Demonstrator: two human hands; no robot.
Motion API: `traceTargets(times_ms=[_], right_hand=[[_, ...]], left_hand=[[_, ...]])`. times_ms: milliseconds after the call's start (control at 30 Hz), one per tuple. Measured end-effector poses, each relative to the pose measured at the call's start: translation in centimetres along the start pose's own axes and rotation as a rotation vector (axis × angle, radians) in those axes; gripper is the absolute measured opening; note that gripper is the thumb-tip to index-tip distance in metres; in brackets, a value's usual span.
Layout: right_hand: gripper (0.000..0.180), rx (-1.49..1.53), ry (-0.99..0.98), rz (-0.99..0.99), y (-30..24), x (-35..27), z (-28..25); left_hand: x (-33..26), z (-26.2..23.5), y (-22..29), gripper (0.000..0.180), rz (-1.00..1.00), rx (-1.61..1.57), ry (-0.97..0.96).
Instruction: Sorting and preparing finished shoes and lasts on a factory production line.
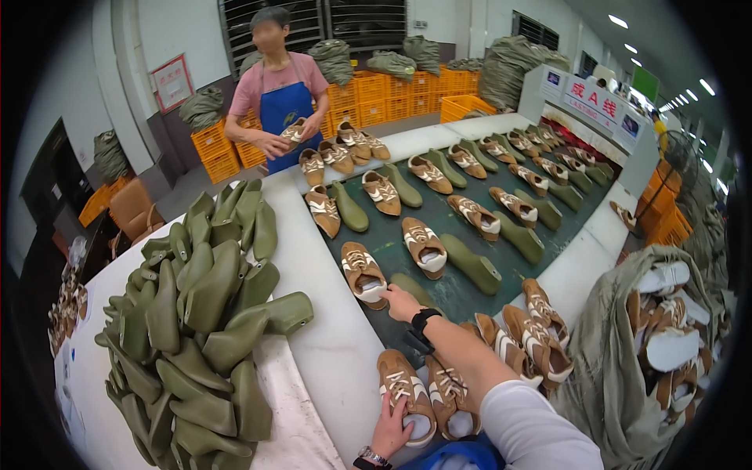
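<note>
At the near edge of the green belt (470, 227), your right hand (402, 302) reaches forward to a brown shoe with white stripes (363, 272). The fingers are bunched together against its heel end; whether they actually pinch the white sole cannot be told from this angle. A black wristwatch (424, 318) sits on that wrist. Just beside the hand, partly hidden by it, lies an olive shoe last (415, 288).

Your left hand (392, 427) rests on a second brown shoe (405, 392) at the near edge of the white worktop (313, 258); the fingers appear curled over its open top.

A heap of olive lasts (200, 321) occupies the worktop's left side. Shoes and lasts alternate in rows along the belt. A sack of shoes (650, 345) stands at your right. At the far end, a person in a blue apron (283, 110) holds a shoe.
</note>
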State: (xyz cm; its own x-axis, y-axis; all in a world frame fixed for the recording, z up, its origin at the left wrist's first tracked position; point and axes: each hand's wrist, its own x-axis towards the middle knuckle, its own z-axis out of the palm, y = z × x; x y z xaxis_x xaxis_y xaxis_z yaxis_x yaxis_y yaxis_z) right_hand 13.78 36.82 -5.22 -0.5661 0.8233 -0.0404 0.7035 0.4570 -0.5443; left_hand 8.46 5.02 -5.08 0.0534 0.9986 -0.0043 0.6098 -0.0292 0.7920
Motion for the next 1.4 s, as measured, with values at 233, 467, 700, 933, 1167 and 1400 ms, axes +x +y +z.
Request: traceTargets(times_ms=[233, 467, 700, 933, 1167, 1400], right_hand=[[0.032, 0.104, 0.229, -0.228, 0.7, -17.2, -13.5], [0.021, -0.219, 0.907, 0.128, -0.2, -42.5, -24.7], [0.029, -0.619, 0.619, 0.577, 6.3, -57.5, -24.6], [0.037, -0.339, 0.652, 0.721, 4.8, -59.2, -40.7], [0.068, 0.300, 0.132, 0.637, 10.7, -63.4, -39.9], [0.051, -0.013, 0.114, 0.563, 7.3, -64.3, -37.0]], left_hand=[[1.7, 1.7, -0.2, 0.072, 0.081, 0.061, -0.046], [0.9, -0.2, 1.8, 0.072, 0.113, 0.233, -0.091], [2.3, -1.4, 4.2, 0.069, 0.095, 0.330, -0.296], [0.9, -3.0, 8.1, 0.065, -0.088, 0.314, -0.317], [1.8, -1.4, 14.8, 0.038, 0.129, 0.364, 0.007], [7.0, 2.7, 24.3, 0.043, 0.511, 0.260, -0.089]])
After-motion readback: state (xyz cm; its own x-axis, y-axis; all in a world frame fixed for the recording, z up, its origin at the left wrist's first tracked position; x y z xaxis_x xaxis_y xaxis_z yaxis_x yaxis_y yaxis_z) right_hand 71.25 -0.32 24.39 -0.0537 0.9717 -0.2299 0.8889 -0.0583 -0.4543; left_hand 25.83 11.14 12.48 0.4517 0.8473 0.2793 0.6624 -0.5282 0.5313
